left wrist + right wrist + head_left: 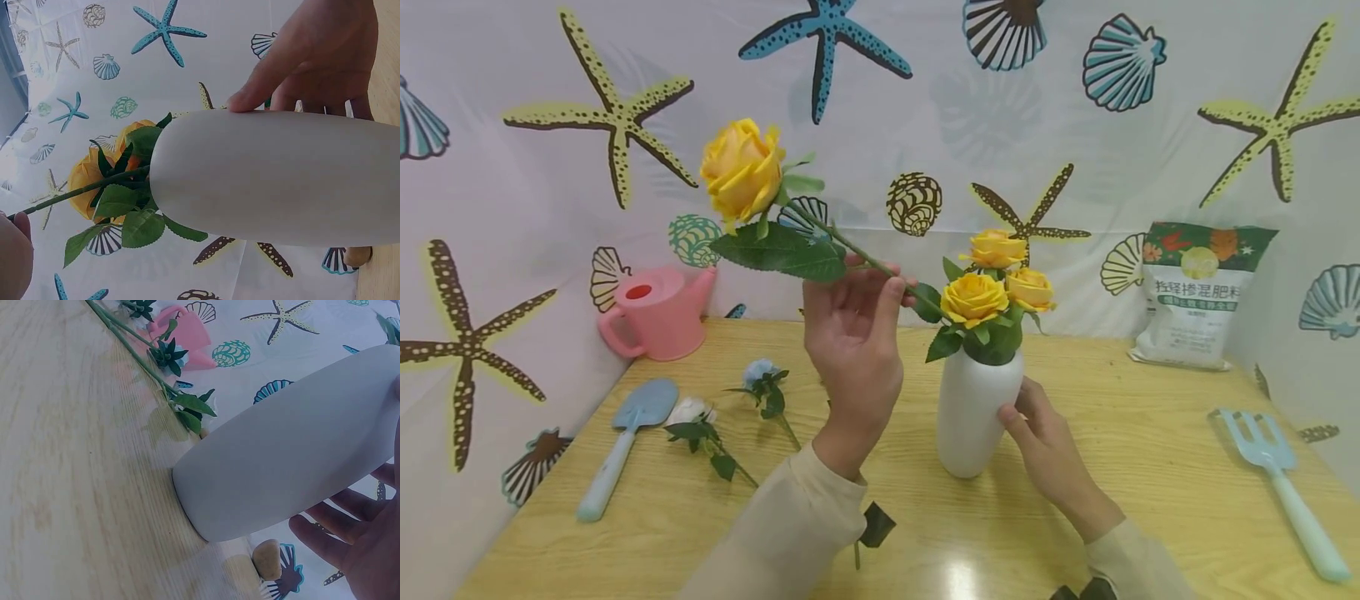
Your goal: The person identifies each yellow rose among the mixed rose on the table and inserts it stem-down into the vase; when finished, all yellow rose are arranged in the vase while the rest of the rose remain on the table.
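Observation:
My left hand (880, 283) pinches the green stem of a yellow rose (741, 169), held up and slanting, bloom to the upper left, lower end reaching the vase mouth. A white vase (973, 408) stands upright on the wooden table (1150, 467) with three yellow roses (996, 287) in it. My right hand (1018, 408) grips the vase's right side, thumb in front. In the left wrist view the right hand (312, 62) touches the vase (275, 178), and the stem (75, 194) enters the foliage. The right wrist view shows the vase (287, 450) with the hand's fingers (337, 531) behind it.
A pink watering can (655, 312) stands at the back left. A blue trowel (625, 442), a white rose (692, 414) and a blue rose (762, 375) lie left of the vase. A fertiliser bag (1198, 292) leans at the back right; a blue fork (1277, 483) lies right.

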A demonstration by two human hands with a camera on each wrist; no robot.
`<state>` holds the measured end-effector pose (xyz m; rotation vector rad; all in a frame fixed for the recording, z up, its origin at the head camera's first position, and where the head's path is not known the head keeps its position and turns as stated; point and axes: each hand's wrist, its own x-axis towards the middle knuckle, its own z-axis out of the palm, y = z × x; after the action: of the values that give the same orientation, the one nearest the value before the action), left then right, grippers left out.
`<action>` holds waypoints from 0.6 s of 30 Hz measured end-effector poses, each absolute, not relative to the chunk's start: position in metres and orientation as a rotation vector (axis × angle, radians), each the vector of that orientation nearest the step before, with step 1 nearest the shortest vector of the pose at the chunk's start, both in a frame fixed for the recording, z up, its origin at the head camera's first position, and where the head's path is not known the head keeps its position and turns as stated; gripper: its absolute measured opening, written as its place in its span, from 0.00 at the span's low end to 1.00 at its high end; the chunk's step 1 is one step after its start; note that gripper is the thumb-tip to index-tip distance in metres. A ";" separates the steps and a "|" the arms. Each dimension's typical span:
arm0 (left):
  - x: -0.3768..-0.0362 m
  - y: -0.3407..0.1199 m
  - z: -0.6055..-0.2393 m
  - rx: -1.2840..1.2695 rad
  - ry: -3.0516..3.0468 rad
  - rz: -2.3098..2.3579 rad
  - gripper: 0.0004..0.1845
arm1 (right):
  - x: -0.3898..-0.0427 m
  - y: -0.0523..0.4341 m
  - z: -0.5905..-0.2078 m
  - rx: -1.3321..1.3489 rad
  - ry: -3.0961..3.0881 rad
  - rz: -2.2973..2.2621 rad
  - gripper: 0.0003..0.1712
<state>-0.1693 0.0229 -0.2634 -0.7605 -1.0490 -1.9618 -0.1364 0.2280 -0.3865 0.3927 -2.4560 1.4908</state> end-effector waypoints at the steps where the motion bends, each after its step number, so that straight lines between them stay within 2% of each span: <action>1: -0.171 0.023 -0.264 -0.758 -1.048 -1.952 0.16 | -0.137 0.228 -0.387 0.390 -2.457 1.491 0.27; 14: -0.173 0.028 -0.275 -0.711 -1.289 -1.945 0.16 | -0.137 0.227 -0.387 0.383 -2.454 1.496 0.28; 18: -0.172 0.031 -0.283 -0.741 -1.417 -1.815 0.13 | -0.137 0.227 -0.388 0.391 -2.447 1.500 0.28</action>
<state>-0.1717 0.0306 -0.2828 -0.7414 -1.4170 -1.8155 -0.1370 0.2272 -0.3876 0.3914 -2.4466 1.4997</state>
